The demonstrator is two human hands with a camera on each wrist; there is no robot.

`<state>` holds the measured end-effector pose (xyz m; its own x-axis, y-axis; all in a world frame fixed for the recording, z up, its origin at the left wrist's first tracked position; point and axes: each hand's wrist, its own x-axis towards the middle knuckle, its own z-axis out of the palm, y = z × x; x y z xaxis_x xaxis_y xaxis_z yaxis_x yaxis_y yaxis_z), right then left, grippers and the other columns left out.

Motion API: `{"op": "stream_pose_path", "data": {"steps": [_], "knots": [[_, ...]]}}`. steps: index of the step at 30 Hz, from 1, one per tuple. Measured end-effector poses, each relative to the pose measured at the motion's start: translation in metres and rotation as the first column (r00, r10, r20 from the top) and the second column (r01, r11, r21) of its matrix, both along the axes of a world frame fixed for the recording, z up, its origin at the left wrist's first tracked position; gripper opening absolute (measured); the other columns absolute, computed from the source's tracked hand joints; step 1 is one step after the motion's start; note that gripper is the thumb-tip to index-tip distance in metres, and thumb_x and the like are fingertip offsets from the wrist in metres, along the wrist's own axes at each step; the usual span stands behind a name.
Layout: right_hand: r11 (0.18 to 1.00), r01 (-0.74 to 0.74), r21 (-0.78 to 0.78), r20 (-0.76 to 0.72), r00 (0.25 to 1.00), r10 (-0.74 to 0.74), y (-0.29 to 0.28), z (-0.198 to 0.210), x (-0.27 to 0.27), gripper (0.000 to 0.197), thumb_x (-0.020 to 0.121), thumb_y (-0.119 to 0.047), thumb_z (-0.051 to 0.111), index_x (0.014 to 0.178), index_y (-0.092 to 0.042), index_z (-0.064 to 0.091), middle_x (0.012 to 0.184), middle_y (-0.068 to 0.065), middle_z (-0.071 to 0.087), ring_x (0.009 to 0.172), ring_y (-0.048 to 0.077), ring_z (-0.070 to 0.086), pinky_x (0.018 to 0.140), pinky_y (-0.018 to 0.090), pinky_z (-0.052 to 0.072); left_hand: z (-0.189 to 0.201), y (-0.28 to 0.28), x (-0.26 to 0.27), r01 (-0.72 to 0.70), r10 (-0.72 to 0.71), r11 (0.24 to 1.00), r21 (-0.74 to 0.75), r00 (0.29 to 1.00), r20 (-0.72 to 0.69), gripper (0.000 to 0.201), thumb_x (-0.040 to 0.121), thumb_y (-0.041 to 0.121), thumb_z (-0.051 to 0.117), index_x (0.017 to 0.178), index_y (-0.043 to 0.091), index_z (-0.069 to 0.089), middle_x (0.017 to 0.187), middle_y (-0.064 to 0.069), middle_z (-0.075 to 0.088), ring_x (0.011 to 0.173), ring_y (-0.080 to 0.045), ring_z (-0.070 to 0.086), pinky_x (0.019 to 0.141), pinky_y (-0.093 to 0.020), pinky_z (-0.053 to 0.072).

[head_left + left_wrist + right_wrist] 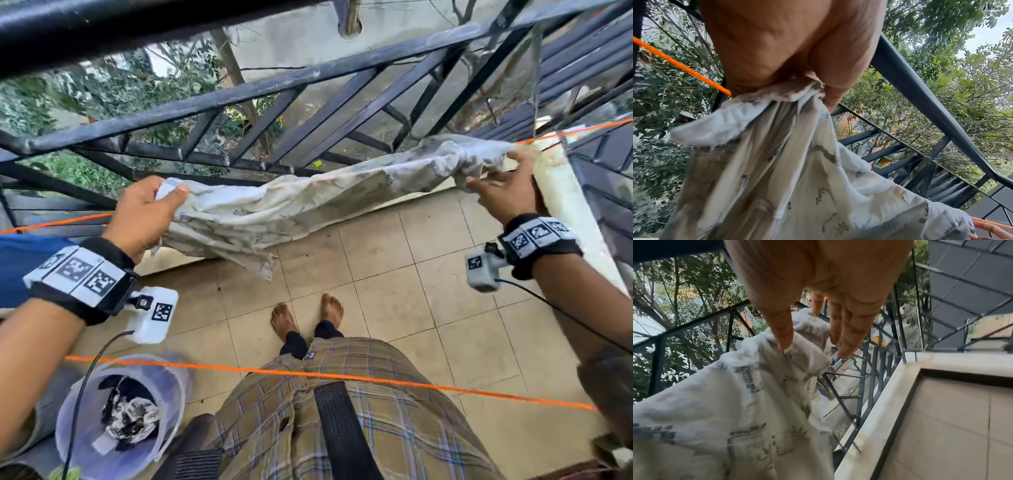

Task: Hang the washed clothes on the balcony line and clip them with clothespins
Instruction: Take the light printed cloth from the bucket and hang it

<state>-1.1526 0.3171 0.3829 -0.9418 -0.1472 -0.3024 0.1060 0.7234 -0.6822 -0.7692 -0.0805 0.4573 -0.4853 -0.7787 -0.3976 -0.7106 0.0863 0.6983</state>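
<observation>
Two hands, left hand and right hand, pinch the cloth stretched between them.

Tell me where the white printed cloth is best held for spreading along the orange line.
Grip the white printed cloth at its two top end corners, from the balcony side, as the left hand and right hand do; it sags mid-span along the orange line.

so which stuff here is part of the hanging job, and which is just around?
Job: white patterned cloth, left hand, right hand, far orange line, bucket of laundry.
Around: railing, near orange line, blue fabric.
</observation>
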Motion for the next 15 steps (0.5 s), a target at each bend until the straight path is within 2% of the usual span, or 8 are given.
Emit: {"op": "stream_pose_path", "data": {"steps": [1,3,5,8,9,10,13,15], "knots": [[1.0,0.0,-0.022,-0.012,1.0,-0.001,-0.008,0.002,0.004,0.074,0.075,-0.03,0.08,0.134,-0.026,0.034,0.105,0.003,0.064,0.093,0.022,0.066,0.082,0.042,0.056,-0.001,0.001,-0.002,0.007,-0.007,1.0,0.008,1.0,0.0,0.032,0.097,0.036,0.06,0.072,0.018,0.05,0.062,-0.006,0.045,0.051,-0.021,0.039,0.048,-0.025,0.031],[1.0,0.025,0.013,-0.074,0.997,-0.024,-0.015,0.001,0.005,0.061,0.082,-0.024,0.073,0.132,-0.016,0.039,0.084,-0.004,0.06,0.081,0.021,0.063,0.078,0.04,0.053,0.0,0.004,-0.007,0.019,-0.019,1.0,0.021,1.0,0.002,0.031,0.097,0.036,0.061,0.074,0.018,0.051,0.062,-0.006,0.047,0.049,-0.017,0.041,0.046,-0.024,0.03],[0.998,0.044,0.05,-0.09,0.995,-0.039,-0.009,0.0,-0.003,0.047,0.081,-0.024,0.069,0.123,-0.016,0.049,0.076,-0.005,0.057,0.076,0.023,0.064,0.078,0.041,0.053,0.003,0.005,-0.011,0.032,-0.032,0.999,0.029,0.999,0.002,0.03,0.097,0.034,0.062,0.073,0.019,0.051,0.063,-0.005,0.049,0.048,-0.012,0.043,0.042,-0.022,0.03],[0.986,-0.015,0.168,-0.086,0.996,0.03,0.009,0.0,-0.023,0.026,0.067,-0.042,0.066,0.092,-0.036,0.061,0.08,0.005,0.066,0.084,0.033,0.069,0.08,0.053,0.057,0.007,0.006,-0.014,0.01,-0.009,1.0,0.015,0.999,-0.037,0.024,0.096,0.028,0.063,0.083,0.009,0.058,0.077,-0.013,0.053,0.068,-0.02,0.047,0.053,-0.028,0.034],[0.977,-0.04,0.209,-0.1,0.993,0.063,0.009,0.013,-0.023,0.023,0.065,-0.047,0.064,0.086,-0.039,0.064,0.079,0.006,0.068,0.083,0.033,0.069,0.08,0.053,0.057,0.008,0.006,-0.015,-0.005,0.005,1.0,-0.013,0.999,-0.032,0.021,0.096,0.027,0.064,0.085,0.01,0.06,0.08,-0.013,0.054,0.071,-0.021,0.047,0.056,-0.029,0.034],[0.969,-0.059,0.24,-0.105,0.991,0.087,0.006,0.032,-0.02,0.022,0.067,-0.048,0.063,0.086,-0.039,0.068,0.08,0.009,0.07,0.084,0.034,0.069,0.082,0.051,0.056,0.009,0.006,-0.017,-0.021,0.021,0.999,-0.045,1.0,-0.013,0.02,0.095,0.027,0.064,0.082,0.012,0.06,0.078,-0.012,0.054,0.071,-0.021,0.047,0.057,-0.029,0.034],[0.953,-0.046,0.298,-0.229,0.966,0.118,0.01,0.078,-0.027,0.033,0.075,-0.036,0.065,0.1,-0.017,0.074,0.091,0.015,0.072,0.094,0.029,0.067,0.084,0.038,0.051,0.006,0.006,-0.019,-0.026,0.042,0.988,-0.15,0.994,0.104,0.03,0.094,0.03,0.065,0.071,0.014,0.054,0.064,-0.006,0.047,0.059,-0.019,0.041,0.054,-0.03,0.031],[0.96,-0.022,0.281,-0.277,0.955,0.103,0.01,0.099,-0.041,0.036,0.067,-0.039,0.064,0.096,-0.021,0.074,0.074,0.001,0.071,0.082,0.021,0.067,0.078,0.038,0.053,0.003,0.002,-0.021,0.003,0.034,0.977,-0.213,0.985,0.169,0.027,0.093,0.033,0.066,0.079,0.012,0.059,0.067,-0.008,0.05,0.066,-0.024,0.046,0.057,-0.032,0.034]]}}
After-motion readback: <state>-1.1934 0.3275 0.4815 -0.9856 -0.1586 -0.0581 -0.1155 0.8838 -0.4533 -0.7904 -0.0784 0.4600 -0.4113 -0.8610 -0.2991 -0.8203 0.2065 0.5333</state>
